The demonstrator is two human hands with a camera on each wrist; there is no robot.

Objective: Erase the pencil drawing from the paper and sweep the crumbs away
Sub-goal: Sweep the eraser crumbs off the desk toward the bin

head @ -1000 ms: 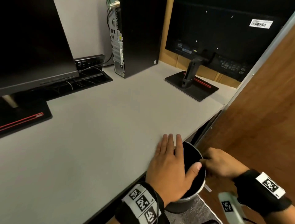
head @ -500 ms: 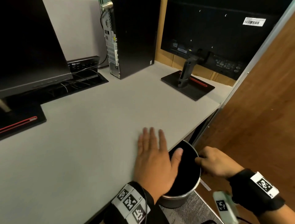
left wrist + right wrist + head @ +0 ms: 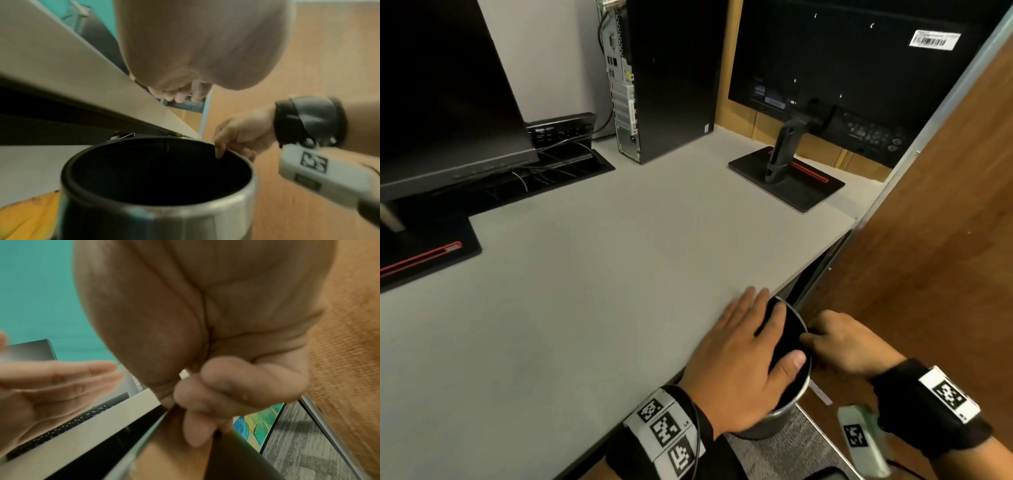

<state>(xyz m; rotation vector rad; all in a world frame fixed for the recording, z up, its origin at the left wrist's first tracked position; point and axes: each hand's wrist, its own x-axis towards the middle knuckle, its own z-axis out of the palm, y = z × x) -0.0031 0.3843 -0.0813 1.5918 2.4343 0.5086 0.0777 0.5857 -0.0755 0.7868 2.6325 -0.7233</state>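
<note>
My left hand [image 3: 739,356] lies flat with straight fingers at the grey desk's front edge [image 3: 619,342], its fingers and thumb reaching out over the mouth of a metal bin [image 3: 774,421] with a black inside. The bin is held just under the desk edge. My right hand [image 3: 839,342] grips the bin's far rim, with the thumb inside, as the left wrist view shows at the right hand [image 3: 240,139] and the bin [image 3: 205,209]. In the right wrist view a small white bit [image 3: 184,374] shows among my curled fingers. No paper, drawing or crumbs show.
A monitor on a black stand [image 3: 424,253] is at the left, a computer tower [image 3: 654,78] at the back, and a second monitor's stand [image 3: 787,178] at the back right. A wooden panel [image 3: 928,240] rises right of the desk. Grey carpet [image 3: 784,452] lies below the bin.
My left hand slid right along the desk from half a second ago and now reaches over the bin's mouth again. The right hand stays on the rim.
</note>
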